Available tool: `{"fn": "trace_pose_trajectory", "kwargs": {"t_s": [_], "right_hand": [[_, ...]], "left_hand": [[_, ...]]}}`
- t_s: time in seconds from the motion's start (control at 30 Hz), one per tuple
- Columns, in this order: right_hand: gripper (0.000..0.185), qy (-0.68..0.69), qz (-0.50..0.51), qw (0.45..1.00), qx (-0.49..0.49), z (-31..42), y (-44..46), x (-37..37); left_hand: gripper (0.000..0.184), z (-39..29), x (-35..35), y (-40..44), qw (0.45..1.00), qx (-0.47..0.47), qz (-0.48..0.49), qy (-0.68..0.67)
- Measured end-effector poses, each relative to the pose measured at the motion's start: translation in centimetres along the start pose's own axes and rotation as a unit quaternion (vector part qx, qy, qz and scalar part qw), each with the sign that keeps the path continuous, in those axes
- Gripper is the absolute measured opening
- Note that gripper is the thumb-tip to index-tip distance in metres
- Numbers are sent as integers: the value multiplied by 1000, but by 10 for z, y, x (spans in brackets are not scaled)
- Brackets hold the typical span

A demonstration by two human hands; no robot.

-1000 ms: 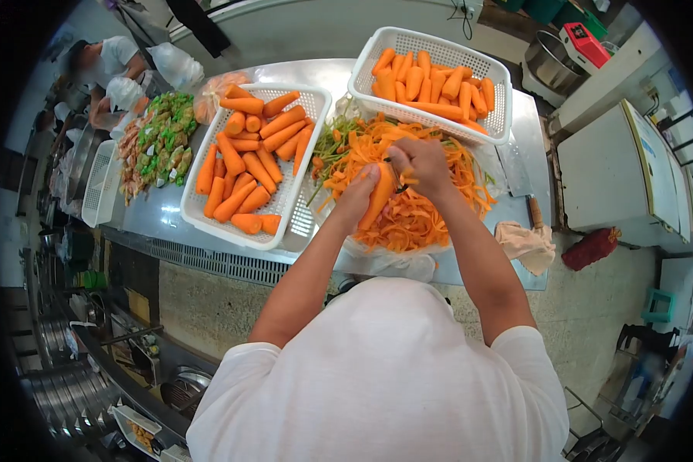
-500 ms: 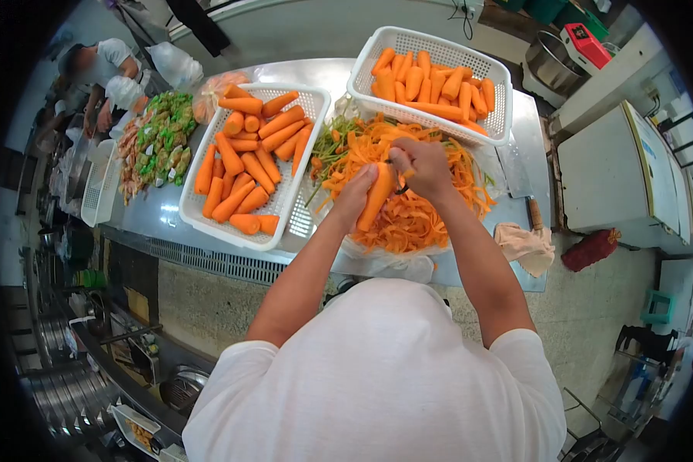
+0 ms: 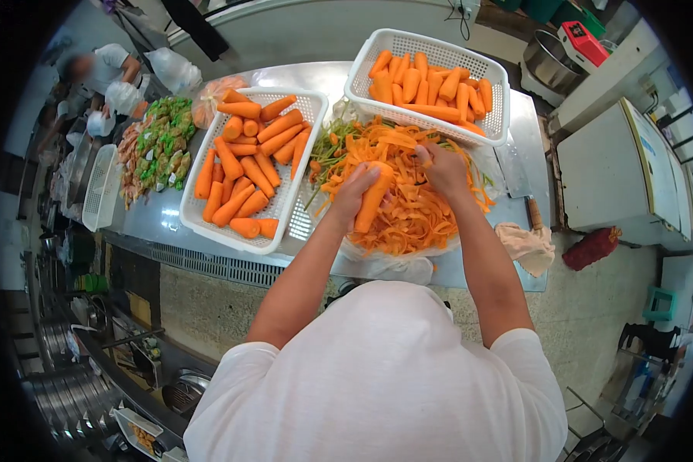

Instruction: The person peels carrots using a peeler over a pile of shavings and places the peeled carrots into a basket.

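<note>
My left hand [image 3: 353, 195] is wrapped round a thick orange carrot [image 3: 375, 202], held at a slant above a heap of carrot peelings [image 3: 408, 227]. To the right of the carrot, my right hand [image 3: 445, 171] is closed on a peeler, mostly hidden by the fingers and peelings. A gap separates that hand from the carrot. Left of the heap stands a white basket [image 3: 289, 206] of carrots. Behind the heap, a second white basket [image 3: 481, 63] also holds carrots. Green stalks [image 3: 327, 158] lie at the heap's left side.
A cleaver [image 3: 518, 175] and a beige cloth [image 3: 525, 245] lie on the metal table [image 3: 533, 123] at the right. Green-wrapped bundles [image 3: 162, 127] lie at the left end. Another person [image 3: 115, 65] stands at the far left. A steel mixing bowl [image 3: 553, 63] stands behind.
My right hand has moved right, off the carrot, and a little lower. My left hand still holds the carrot in nearly the same place.
</note>
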State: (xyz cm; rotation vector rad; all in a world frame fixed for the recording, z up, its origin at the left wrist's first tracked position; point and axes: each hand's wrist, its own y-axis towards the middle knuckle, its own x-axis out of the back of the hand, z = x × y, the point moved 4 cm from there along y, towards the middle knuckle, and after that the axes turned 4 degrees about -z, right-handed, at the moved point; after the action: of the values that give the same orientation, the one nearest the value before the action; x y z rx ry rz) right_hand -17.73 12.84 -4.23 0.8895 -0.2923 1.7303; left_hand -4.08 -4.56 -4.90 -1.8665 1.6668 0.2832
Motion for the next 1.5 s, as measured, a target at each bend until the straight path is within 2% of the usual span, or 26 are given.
{"fn": "trace_pose_trajectory", "kwargs": {"t_s": [0.03,0.1,0.13,0.2,0.33,0.4,0.43,0.5,0.57,0.6,0.7,0.77,0.83,0.87,0.9,0.93,0.97,1.0,1.07,1.1,1.13,1.2,1.33,1.4,1.43,1.5], "right_hand": [[53,-39,-14,999,4,-1,-2,4],[53,-80,-26,996,10,-4,-8,9],[52,-52,-40,998,-3,-7,-8,10],[52,-22,-57,998,-18,-14,-3,16],[45,34,-95,994,-41,-21,-6,27],[43,68,-112,990,-42,-16,-13,32],[41,63,-100,993,-14,-5,-16,36],[40,55,-88,994,19,20,-19,44],[34,120,-76,986,87,49,-28,48],[34,119,-73,986,87,54,-31,47],[30,72,-53,977,192,83,-38,41],[30,26,-16,953,300,109,-47,35],[32,16,8,946,324,108,-36,28],[34,7,31,938,345,106,-28,22],[34,6,31,938,346,94,-11,16],[35,1,8,963,270,68,13,12],[36,-3,-14,981,192,48,26,12],[36,-2,-15,981,194,43,26,15],[41,-29,-60,988,137,34,35,19],[42,3,-25,992,127,53,27,22],[42,1,-19,992,127,74,10,22],[41,-22,11,949,315,117,-17,17],[39,-26,30,945,326,91,4,-2],[38,-146,-11,981,124,58,35,11],[38,-146,-12,981,124,57,34,12],[35,3,-3,996,94,56,31,17]], "left_hand": [[35,-5,-6,4,1000,0,-4,-5],[40,-30,-14,15,949,-81,-107,284],[40,-41,-23,16,949,-85,-109,282],[48,-73,-38,11,969,-216,-121,18],[48,-95,-44,-11,975,-210,-27,-75],[39,-71,-39,-16,985,-63,66,-148],[39,-59,-29,-12,985,-62,66,-149],[44,-29,-18,-2,959,62,146,-236],[46,-15,-15,2,964,73,97,-234],[49,-9,-13,4,968,84,48,-230],[48,0,-15,10,981,86,-8,-171],[47,-1,-25,9,980,97,-24,-174],[47,1,-22,7,977,110,-39,-176],[46,3,-18,5,984,104,14,-143],[45,4,-15,4,987,96,69,-109],[45,5,-7,2,987,96,69,-109],[42,8,-1,-1,979,140,90,-113],[39,7,1,-5,970,183,109,-117],[38,5,0,-4,977,149,71,-132],[37,3,-3,-3,981,117,33,-152],[37,2,-10,-3,980,117,30,-158],[38,-7,-15,2,963,129,-63,-228],[35,-2,2,6,977,126,-8,-171],[33,4,10,3,958,185,86,-201],[33,5,8,3,958,186,86,-200],[31,3,5,6,974,126,-1,-190]]}}
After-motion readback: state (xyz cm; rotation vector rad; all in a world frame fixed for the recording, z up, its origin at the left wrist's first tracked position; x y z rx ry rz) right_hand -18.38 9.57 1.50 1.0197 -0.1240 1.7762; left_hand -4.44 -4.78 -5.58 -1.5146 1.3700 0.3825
